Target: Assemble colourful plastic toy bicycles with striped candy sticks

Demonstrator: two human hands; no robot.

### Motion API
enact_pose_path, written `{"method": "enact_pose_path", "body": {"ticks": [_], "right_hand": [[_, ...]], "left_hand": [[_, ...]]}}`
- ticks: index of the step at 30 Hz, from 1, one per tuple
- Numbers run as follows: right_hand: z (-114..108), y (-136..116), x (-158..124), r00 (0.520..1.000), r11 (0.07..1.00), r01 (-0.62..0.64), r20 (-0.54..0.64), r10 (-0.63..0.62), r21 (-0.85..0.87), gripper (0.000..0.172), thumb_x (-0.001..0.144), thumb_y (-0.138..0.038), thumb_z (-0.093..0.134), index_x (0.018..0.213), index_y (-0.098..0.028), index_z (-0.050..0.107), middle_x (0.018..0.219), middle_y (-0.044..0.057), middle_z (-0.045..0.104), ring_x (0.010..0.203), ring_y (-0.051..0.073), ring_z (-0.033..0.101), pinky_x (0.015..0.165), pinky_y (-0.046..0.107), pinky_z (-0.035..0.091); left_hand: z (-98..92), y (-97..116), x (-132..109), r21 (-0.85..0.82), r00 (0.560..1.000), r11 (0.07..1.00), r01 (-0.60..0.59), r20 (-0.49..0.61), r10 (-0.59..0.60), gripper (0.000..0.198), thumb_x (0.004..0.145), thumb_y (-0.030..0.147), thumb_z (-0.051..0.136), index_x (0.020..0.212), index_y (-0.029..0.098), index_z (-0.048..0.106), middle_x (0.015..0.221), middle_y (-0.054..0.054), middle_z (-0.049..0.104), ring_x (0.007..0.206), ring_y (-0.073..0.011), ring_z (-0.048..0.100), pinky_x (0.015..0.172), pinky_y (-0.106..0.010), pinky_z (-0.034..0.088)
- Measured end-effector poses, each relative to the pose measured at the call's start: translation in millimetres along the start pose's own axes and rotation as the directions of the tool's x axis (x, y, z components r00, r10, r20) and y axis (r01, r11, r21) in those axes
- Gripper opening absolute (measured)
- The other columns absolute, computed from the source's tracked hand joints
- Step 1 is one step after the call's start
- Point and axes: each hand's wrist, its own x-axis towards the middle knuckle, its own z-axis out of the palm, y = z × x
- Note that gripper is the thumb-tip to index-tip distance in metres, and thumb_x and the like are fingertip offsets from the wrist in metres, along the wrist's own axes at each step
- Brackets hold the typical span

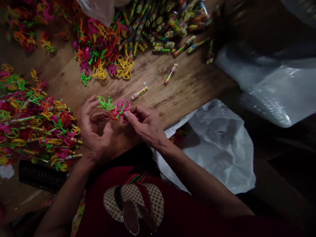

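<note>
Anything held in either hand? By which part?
Right hand: pink plastic piece, pinched near its wheel; exact contact hidden. Left hand: curled beside a green piece; can't tell whether it grips anything.

A wooden tabletop (pixel 187 84) carries heaps of bright plastic pieces (pixel 37 123), piled patterned tubes (pixel 170 28) and two loose tubes (pixel 139 93).

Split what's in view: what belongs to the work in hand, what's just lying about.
Likely part of the work:
plastic toy pieces in the right hand
heaped toy pieces
striped tubes
mixed pile at left

Likely just lying about:
black slotted object
white scrap
clear plastic at right
</note>
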Motion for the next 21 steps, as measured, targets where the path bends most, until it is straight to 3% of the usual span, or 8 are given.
{"method": "enact_pose_path", "body": {"ticks": [3,6,9,12,17,21], "right_hand": [[3,5,-6,0.993,0.989,0.099,-0.060,-0.106,-0.112,0.029,0.091,-0.045,0.061,0.080,-0.019,0.067,0.070,-0.002,0.059,0.060,0.010,0.050,0.058,0.024,0.040],[4,9,-8,0.977,0.965,0.175,-0.083,-0.194,-0.197,0.020,0.092,-0.036,0.060,0.081,-0.021,0.066,0.073,-0.001,0.059,0.065,0.012,0.051,0.064,0.027,0.043],[7,12,-9,0.975,0.964,0.178,-0.100,-0.200,-0.198,0.017,0.092,-0.032,0.058,0.083,-0.021,0.067,0.076,0.000,0.061,0.067,0.012,0.053,0.065,0.027,0.044],[11,13,-9,0.982,0.982,0.137,-0.114,-0.152,-0.130,0.017,0.091,-0.034,0.060,0.084,-0.021,0.068,0.076,0.000,0.063,0.066,0.011,0.054,0.063,0.026,0.045],[19,17,-7,0.994,1.000,0.016,-0.108,-0.017,-0.002,0.024,0.084,-0.044,0.068,0.088,-0.020,0.069,0.075,-0.002,0.062,0.061,0.009,0.053,0.055,0.022,0.043],[21,22,-6,0.985,0.999,0.033,-0.169,-0.037,-0.025,0.020,0.083,-0.039,0.070,0.088,-0.020,0.066,0.076,-0.003,0.063,0.064,0.009,0.056,0.062,0.023,0.046]], "left_hand": [[6.9,-3,-11,-0.152,0.982,0.988,0.029,-0.178,-0.056,0.039,0.089,0.036,0.067,0.123,0.027,0.051,0.143,-0.010,0.047,0.093,-0.0161,0.068,0.085,-0.035,0.059],[9.2,-3,-13,-0.150,0.966,0.986,0.070,-0.236,-0.105,0.045,0.084,0.039,0.073,0.122,0.025,0.053,0.141,-0.010,0.051,0.092,-0.0151,0.067,0.083,-0.032,0.058],[9.3,-4,-9,-0.200,0.952,0.938,0.282,-0.062,-0.300,0.041,0.079,0.042,0.077,0.108,0.019,0.061,0.117,-0.009,0.067,0.080,-0.0131,0.068,0.074,-0.028,0.058],[11.1,-5,-6,-0.299,0.875,0.823,0.483,0.171,-0.452,0.037,0.081,0.046,0.073,0.100,0.015,0.068,0.097,-0.007,0.074,0.070,-0.0135,0.069,0.068,-0.027,0.059],[14.8,-8,-9,-0.334,0.875,0.809,0.483,0.141,-0.464,0.041,0.081,0.045,0.073,0.109,0.015,0.072,0.091,-0.006,0.077,0.076,-0.0168,0.073,0.073,-0.028,0.060],[13.8,-11,-13,-0.267,0.878,0.837,0.478,0.129,-0.460,0.039,0.086,0.043,0.067,0.109,0.013,0.074,0.086,-0.006,0.077,0.071,-0.0174,0.072,0.070,-0.028,0.060]]}}
